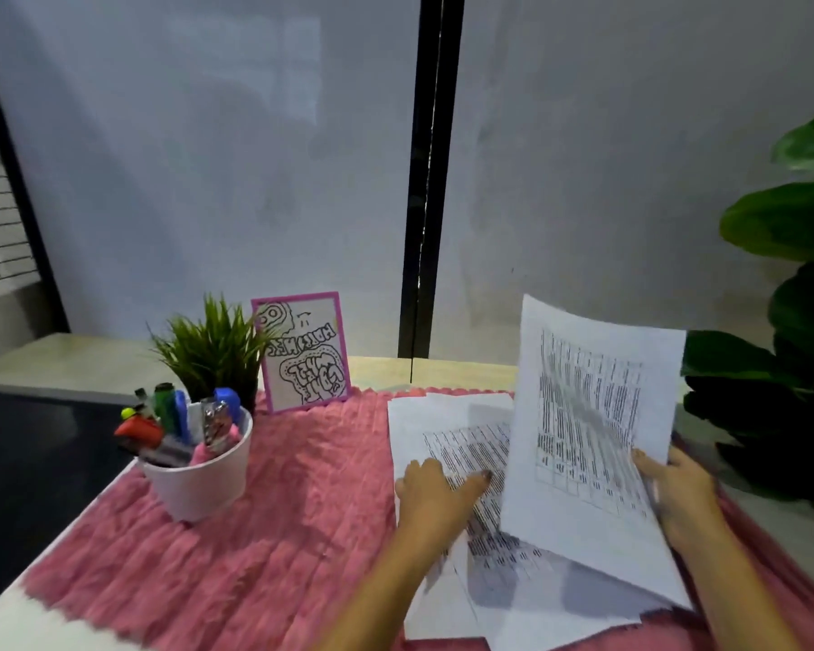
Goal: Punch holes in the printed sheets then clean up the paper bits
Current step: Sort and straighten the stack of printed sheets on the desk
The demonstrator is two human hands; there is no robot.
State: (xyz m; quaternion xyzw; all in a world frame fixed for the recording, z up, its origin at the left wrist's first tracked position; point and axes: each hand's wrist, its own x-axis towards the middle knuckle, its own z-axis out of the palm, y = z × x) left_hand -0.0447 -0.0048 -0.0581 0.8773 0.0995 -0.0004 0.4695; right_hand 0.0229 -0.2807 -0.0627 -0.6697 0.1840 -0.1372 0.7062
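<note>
Head view: gathering stage, I'd say; the right hand (677,495) pinches a lifted sheet (593,415), the left hand (435,491) lies flat on the pile (424,415). Next: square the edges for punching.

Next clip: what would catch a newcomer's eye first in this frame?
The printed sheet held up at the right, gripped at its edge by the right hand, draws the eye first. Beside it the left hand rests on the loose sheets lying on the pink cloth. At the left stands a white cup crammed with coloured markers, with a pink-bordered card propped farther back.
</note>
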